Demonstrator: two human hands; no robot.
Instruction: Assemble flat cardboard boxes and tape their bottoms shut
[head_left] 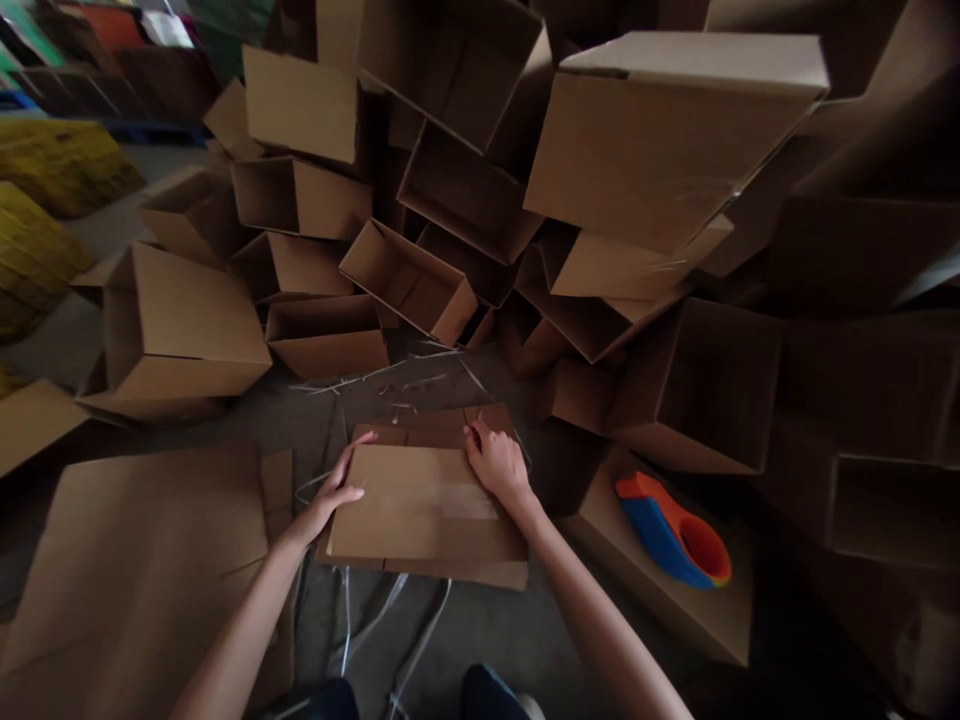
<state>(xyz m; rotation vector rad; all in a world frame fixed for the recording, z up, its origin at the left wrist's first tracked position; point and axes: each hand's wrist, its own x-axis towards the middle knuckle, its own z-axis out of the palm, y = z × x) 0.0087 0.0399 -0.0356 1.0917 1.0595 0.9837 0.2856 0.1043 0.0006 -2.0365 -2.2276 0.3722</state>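
Observation:
A small stack of flattened cardboard boxes [409,500] lies on the floor in front of me. At its left edge is my left hand [337,487], the thumb on the top sheet and the fingers stretched along the side toward the far corner. My right hand [496,458] is curled over the far right part of the same stack, its fingertips partly hidden. Pale plastic straps [346,620] run out from under the near side of the stack.
Open cardboard boxes [409,280] are heaped ahead and to the right. A larger flattened sheet [150,540] lies at left. An orange and blue tape dispenser [667,530] rests on a box [660,600] at right. Yellow bundles [60,165] stand far left. Strap scraps [352,380] litter the floor.

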